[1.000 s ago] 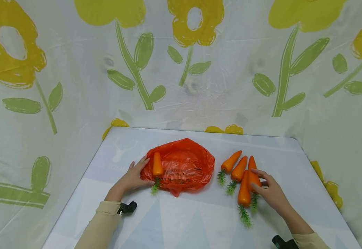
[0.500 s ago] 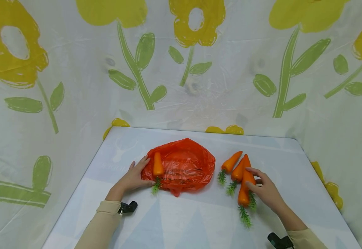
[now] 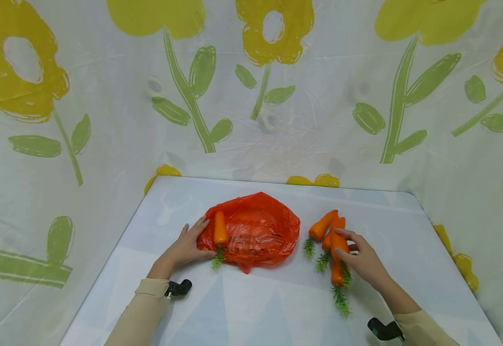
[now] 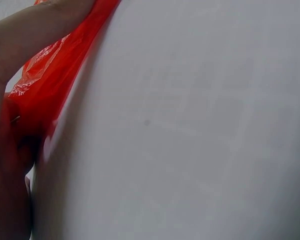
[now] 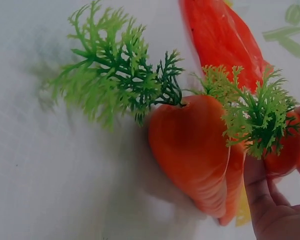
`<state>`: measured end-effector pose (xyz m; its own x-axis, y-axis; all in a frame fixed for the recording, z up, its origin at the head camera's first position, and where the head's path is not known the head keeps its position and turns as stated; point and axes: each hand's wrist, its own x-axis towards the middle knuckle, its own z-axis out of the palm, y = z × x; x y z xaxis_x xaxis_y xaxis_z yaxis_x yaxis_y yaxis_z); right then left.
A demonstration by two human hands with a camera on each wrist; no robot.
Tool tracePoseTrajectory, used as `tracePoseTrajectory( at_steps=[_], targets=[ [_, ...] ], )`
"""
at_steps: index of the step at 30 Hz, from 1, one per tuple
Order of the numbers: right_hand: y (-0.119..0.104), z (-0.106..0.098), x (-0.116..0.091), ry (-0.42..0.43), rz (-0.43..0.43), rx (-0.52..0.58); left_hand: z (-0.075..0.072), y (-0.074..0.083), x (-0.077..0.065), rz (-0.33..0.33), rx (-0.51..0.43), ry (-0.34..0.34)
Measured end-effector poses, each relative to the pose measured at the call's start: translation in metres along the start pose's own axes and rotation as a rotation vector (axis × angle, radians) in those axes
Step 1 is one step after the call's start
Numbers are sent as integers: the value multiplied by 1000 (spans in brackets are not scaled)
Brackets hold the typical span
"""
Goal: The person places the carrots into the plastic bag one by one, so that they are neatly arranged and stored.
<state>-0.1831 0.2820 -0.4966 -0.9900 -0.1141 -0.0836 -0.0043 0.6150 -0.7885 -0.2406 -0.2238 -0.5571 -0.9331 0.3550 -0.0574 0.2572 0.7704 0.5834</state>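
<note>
The left hand (image 3: 185, 248) lies flat on the orange plastic bag (image 3: 255, 230) mid-worktop (image 3: 277, 307). The right hand (image 3: 361, 262), grip curled, holds a toy carrot (image 3: 337, 250) near the right edge, bare worktop in front.

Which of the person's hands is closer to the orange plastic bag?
The left. The left hand rests against the orange plastic bag at its left edge, while the right hand is off to its right, holding a carrot.
</note>
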Motion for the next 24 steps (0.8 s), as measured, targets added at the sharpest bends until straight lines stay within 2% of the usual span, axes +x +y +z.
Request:
tracePoseTrajectory(
  at_steps=[13, 24],
  targets=[
    [-8, 11, 7, -10, -36, 0, 1, 0, 0, 4, -12, 1],
    [-14, 21, 12, -7, -63, 47, -1, 1, -1, 13, -15, 5]
  ],
)
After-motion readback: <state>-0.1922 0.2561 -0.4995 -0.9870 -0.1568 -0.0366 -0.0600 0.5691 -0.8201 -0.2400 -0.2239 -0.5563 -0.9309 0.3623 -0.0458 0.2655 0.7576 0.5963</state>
